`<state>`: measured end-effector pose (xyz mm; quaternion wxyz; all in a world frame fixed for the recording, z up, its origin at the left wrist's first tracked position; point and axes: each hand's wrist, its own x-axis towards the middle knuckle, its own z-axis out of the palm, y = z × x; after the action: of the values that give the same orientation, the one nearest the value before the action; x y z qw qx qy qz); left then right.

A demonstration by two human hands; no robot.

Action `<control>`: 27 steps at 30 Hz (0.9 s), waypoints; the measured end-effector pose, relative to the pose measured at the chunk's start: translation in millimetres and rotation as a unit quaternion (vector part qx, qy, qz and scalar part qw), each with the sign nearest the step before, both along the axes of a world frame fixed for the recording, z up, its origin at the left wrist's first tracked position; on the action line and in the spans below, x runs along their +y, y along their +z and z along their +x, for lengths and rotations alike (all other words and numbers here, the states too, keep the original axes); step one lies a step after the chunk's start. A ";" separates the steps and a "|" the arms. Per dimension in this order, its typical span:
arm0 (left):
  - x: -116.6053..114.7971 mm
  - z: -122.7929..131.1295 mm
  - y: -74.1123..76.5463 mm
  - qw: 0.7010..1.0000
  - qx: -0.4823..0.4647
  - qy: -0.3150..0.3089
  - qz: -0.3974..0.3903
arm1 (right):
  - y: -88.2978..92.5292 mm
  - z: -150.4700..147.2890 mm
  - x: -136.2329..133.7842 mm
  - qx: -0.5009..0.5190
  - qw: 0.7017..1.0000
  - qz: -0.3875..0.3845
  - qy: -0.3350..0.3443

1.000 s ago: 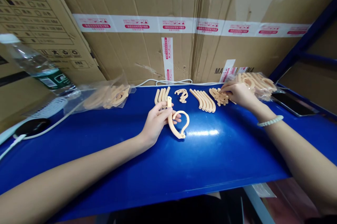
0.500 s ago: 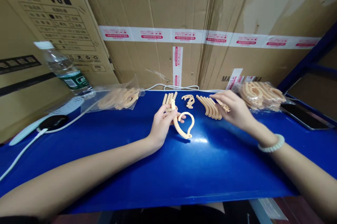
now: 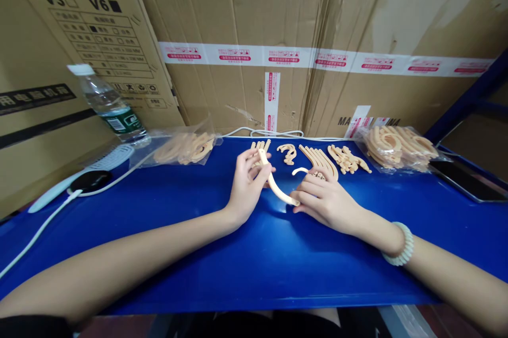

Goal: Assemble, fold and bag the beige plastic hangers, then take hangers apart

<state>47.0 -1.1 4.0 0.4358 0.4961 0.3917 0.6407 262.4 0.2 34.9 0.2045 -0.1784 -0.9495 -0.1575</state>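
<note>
My left hand (image 3: 250,179) pinches the upper end of a curved light-wood assembly (image 3: 279,189) above the blue table. At its lower end, my right hand (image 3: 327,200) has closed fingers around the joint, hiding part of the hooked piece. Whether it also holds a small part cannot be seen. Behind my hands lie short straight wooden pieces (image 3: 262,144), small hook-shaped pieces (image 3: 289,153), a row of curved strips (image 3: 317,158) and a pile of small wooden pieces (image 3: 349,159).
Plastic bags of wooden parts lie at the back left (image 3: 184,147) and back right (image 3: 399,146). A water bottle (image 3: 115,110), white cable (image 3: 39,237) and black round object (image 3: 90,181) are left. A phone (image 3: 468,180) lies right. Cardboard boxes (image 3: 238,20) stand behind the blue table (image 3: 254,269).
My right hand has moved left and toward me from the small pieces to the wooden assembly. The pile it covered now shows. The view has shifted slightly.
</note>
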 end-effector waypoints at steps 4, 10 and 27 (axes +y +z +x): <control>-5.7 -2.7 -1.5 0.956 0.175 0.155 0.177 | 2.7 3.1 0.7 0.019 0.998 0.001 -0.052; -24.5 -1.9 4.9 0.777 0.514 0.005 0.363 | 1.1 3.0 -1.5 0.020 0.998 0.046 -0.031; -3.8 -8.7 6.7 0.632 0.662 -0.044 0.401 | -4.6 2.5 -2.6 0.073 0.997 0.000 -0.032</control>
<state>38.3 -4.9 10.7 -0.1545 0.9297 0.2572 0.2138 265.0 -2.5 30.3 0.2683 -0.2193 -0.9259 -0.1505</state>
